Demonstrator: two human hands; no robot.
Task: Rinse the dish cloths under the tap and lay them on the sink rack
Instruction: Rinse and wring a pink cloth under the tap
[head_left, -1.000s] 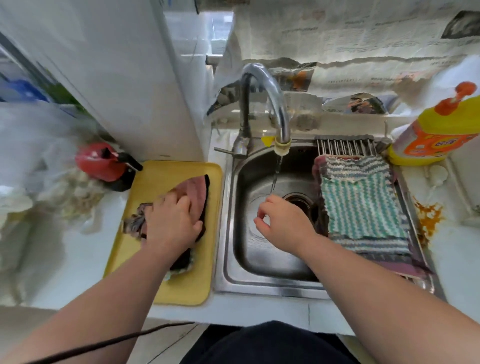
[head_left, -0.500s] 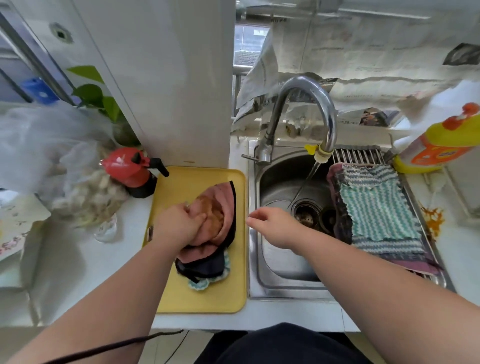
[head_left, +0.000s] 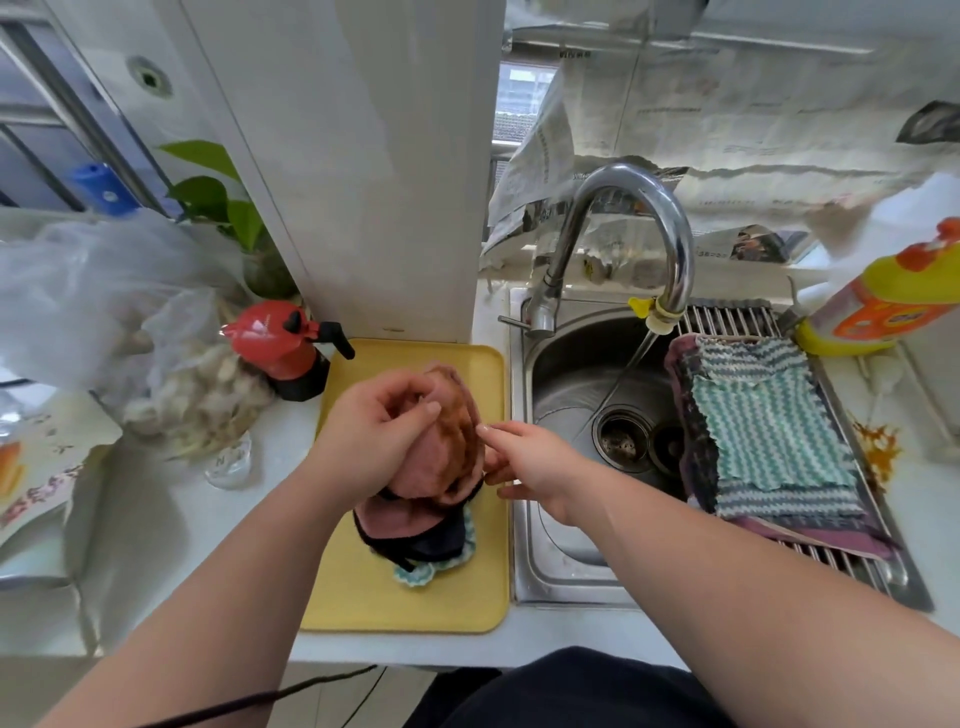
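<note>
**Q:** What differs from half a second ago?

**A:** The left hand (head_left: 384, 431) has raised the pink cloth (head_left: 441, 457) higher above the pile on the yellow tray (head_left: 363, 597). The right hand (head_left: 530, 462) has moved from over the sink's left rim to the cloth.

**Q:** Hand pose and state?

**A:** Left hand: fingers and thumb curled round the bunched top of the pink cloth, with the forearm entering from the lower left. Right hand: fingers extended and close together, the index tip touching the cloth's right edge. The lower fingertips are partly hidden behind the fabric.

**Q:** Where are the other cloths?

**A:** A dark cloth (head_left: 431, 540) and a teal-edged cloth (head_left: 415, 574) lie beneath the pink one on the tray, which sits on the desk (head_left: 156, 519) just left of the sink (head_left: 571, 364). Farther right, a green striped cloth (head_left: 769, 431) lies flat on the sink rack (head_left: 727, 319), over a purple cloth (head_left: 680, 415). Water runs from the tap (head_left: 670, 228) into the sink.
</note>
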